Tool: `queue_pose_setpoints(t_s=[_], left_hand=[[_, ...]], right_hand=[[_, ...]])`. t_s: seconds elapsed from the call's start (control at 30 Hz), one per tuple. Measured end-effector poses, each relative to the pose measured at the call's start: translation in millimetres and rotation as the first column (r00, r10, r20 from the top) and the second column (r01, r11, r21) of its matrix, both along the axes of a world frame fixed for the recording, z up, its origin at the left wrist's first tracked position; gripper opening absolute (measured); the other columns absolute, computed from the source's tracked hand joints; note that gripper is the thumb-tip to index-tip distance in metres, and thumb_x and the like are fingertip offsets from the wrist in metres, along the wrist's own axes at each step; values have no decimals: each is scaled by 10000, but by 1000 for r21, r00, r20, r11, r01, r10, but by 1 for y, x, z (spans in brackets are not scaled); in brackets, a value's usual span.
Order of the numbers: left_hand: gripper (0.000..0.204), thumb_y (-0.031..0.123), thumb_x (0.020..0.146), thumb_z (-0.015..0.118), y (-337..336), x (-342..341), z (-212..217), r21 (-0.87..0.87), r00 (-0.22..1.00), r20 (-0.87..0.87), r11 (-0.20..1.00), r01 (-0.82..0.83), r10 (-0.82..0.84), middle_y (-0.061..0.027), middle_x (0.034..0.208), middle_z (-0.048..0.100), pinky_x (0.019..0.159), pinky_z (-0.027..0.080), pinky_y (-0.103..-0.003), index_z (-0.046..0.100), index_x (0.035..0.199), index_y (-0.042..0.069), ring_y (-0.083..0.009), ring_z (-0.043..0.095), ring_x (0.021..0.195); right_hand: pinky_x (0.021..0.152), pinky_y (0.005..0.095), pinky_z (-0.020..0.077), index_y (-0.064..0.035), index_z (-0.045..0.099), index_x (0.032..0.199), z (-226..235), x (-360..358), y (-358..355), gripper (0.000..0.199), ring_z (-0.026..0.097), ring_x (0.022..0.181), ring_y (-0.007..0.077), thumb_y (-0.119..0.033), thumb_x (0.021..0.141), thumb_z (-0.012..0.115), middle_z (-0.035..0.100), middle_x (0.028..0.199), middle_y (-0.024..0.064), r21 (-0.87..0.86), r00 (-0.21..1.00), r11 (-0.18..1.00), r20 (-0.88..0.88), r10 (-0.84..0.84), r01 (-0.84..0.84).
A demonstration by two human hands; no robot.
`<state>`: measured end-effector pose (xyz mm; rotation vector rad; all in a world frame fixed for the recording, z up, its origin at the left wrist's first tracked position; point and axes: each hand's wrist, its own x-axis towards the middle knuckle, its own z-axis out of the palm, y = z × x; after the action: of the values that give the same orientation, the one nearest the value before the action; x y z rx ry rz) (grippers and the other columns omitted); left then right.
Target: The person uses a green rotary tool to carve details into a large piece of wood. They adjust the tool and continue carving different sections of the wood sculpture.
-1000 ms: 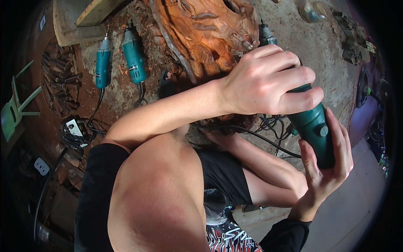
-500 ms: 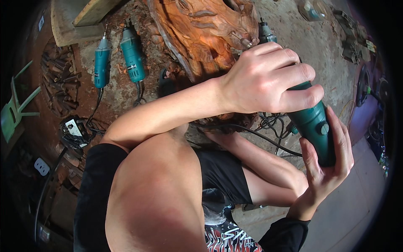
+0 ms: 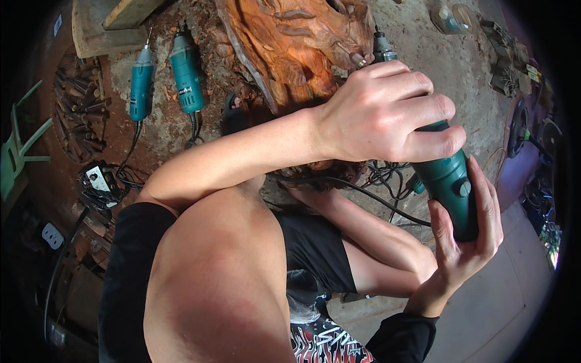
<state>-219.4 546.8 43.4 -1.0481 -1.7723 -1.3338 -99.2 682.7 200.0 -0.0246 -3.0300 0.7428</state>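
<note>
A green electric die grinder [image 3: 445, 172] slants across the right side, its metal chuck [image 3: 358, 60] at the right part of an orange-brown carved wood piece [image 3: 290, 42]. Wrapped round the grinder's front part is my left hand [image 3: 387, 112], whose forearm crosses over my bent knee. My right hand [image 3: 466, 227] cups the rear of the body, with thumb and fingers on opposite sides. Beyond my left hand another die grinder [image 3: 384, 48] lies partly hidden. Whether the bit touches the wood, I cannot tell.
Two more teal die grinders [image 3: 141, 91] [image 3: 186, 75] lie at the left. Many chisel-like handled tools [image 3: 78, 109] are heaped beyond them. A power strip [image 3: 100, 181], black cables [image 3: 387, 202], a wooden block [image 3: 103, 42] and a clear container [image 3: 451, 19] surround the work.
The whole view has shifted slightly, so most things sit a little further left. Both hands keep their hold on the grinder, and its chuck remains at the carved wood.
</note>
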Motion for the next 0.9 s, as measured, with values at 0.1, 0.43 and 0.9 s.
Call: queue_pose_setpoints(t_s=[0.1,0.43,0.9], left_hand=[[212,201,727,731,1,-1,1,-11,1000,-7,1000,5,-5,56,863,681,584,515,-250,726,932,253,-127,667,711],[209,192,724,741,0,0,0,-15,1000,-1,1000,4,-4,53,870,686,585,519,-249,728,920,262,-128,674,718],[207,179,734,741,1,1,0,-29,1000,9,999,30,-29,51,867,683,574,525,-247,722,928,250,-124,671,709]], right_hand=[[906,450,571,89,682,1280,-1,2,1,621,723,1018,382,-166,752,884,733,1134,250,24,1000,1000,-7,1,-1],[907,441,564,97,678,1281,-4,3,1,610,721,1013,377,-164,764,872,735,1140,242,-1,1000,1000,-8,-20,20],[915,429,565,88,676,1291,-3,6,3,619,727,1017,365,-172,767,880,739,1171,236,-29,999,998,23,-48,48]])
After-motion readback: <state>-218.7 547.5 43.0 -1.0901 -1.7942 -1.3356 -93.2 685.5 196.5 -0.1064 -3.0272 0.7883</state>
